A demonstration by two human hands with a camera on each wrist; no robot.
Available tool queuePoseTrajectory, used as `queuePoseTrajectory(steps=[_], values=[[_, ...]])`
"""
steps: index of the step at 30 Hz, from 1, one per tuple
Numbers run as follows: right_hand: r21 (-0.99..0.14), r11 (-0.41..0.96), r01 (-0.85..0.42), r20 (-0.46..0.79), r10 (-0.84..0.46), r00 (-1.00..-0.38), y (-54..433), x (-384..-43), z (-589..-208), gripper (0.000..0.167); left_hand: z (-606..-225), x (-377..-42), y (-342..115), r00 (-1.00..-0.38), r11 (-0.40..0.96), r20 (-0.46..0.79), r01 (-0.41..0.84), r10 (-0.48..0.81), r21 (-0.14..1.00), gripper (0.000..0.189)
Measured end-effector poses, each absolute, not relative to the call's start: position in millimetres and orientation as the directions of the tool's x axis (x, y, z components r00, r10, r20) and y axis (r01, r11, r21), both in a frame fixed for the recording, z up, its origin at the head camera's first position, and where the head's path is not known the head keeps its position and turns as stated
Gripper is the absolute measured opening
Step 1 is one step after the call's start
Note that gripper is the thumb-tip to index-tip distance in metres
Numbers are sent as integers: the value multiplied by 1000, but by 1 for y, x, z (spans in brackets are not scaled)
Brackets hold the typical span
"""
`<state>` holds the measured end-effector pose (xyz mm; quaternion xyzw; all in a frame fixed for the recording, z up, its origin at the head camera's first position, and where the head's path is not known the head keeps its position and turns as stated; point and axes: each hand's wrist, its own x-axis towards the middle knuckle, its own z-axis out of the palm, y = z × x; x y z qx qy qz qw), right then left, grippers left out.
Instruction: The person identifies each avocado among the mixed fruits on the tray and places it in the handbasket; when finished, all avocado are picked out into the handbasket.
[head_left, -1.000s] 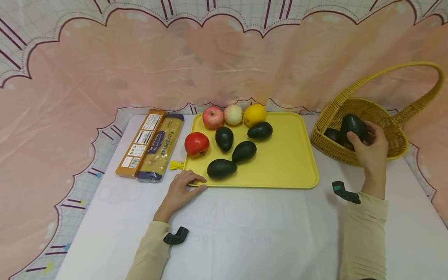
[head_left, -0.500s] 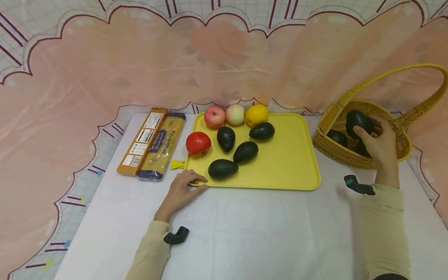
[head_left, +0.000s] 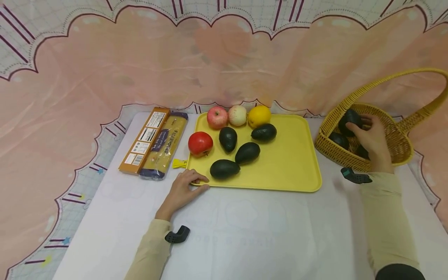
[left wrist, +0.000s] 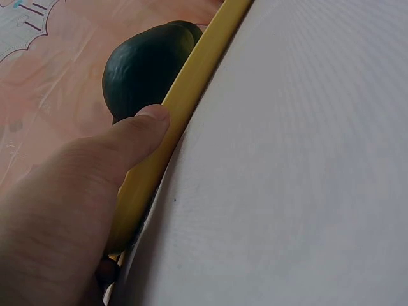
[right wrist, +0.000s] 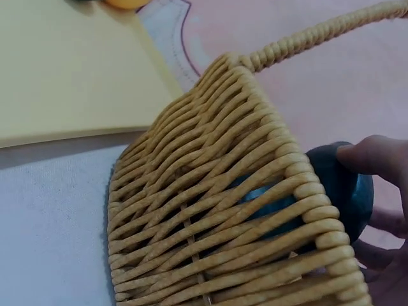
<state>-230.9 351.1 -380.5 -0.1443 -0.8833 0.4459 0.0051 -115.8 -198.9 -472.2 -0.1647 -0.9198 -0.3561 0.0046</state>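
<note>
Right hand point(head_left: 375, 140): gripping one dark green avocado point(head_left: 350, 121), thumb and fingers round it, at the opening of a wicker basket point(head_left: 328, 147). Basket: coarse tan-yellow weave, corded rim, tall looped handle arching above the hand. Two further avocados lie inside: one point(head_left: 338, 140) left of the wrist, one point(head_left: 362, 152) partly hidden by it.

Left hand point(head_left: 181, 193): holding the near corner of a smooth yellow tray point(head_left: 287, 165), thumb laid along the front rim. Just beyond this hand, on the tray, are four pear-shaped avocados point(head_left: 224, 169) with glossy skins; farther off, a red round fruit point(head_left: 200, 144), a pinkish apple point(head_left: 217, 117), a pale round fruit point(head_left: 237, 115) and a yellow fruit point(head_left: 259, 116).

Beyond and left of the left hand, on the white-covered counter point(head_left: 262, 229): a clear pasta packet point(head_left: 164, 146) with dark blue ends, legible as "SPAGHETTI"; brand lettering blurred. Beside it, an orange-brown box point(head_left: 144, 142) bears white label panels and a barcode, print too small to read.
</note>
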Motion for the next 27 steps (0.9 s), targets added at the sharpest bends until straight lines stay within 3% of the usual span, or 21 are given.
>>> queuePoseTrajectory(steps=[13,27], values=[[-788,491,371,-272,262,-926,355,-252,-396,93,-472,-114,-198,-944,690,120,307,306,655,20],[-720,531,448,-348,282,-894,347,-262,-398,97,-472,-116,-198,-946,695,123,306,300,650,20]])
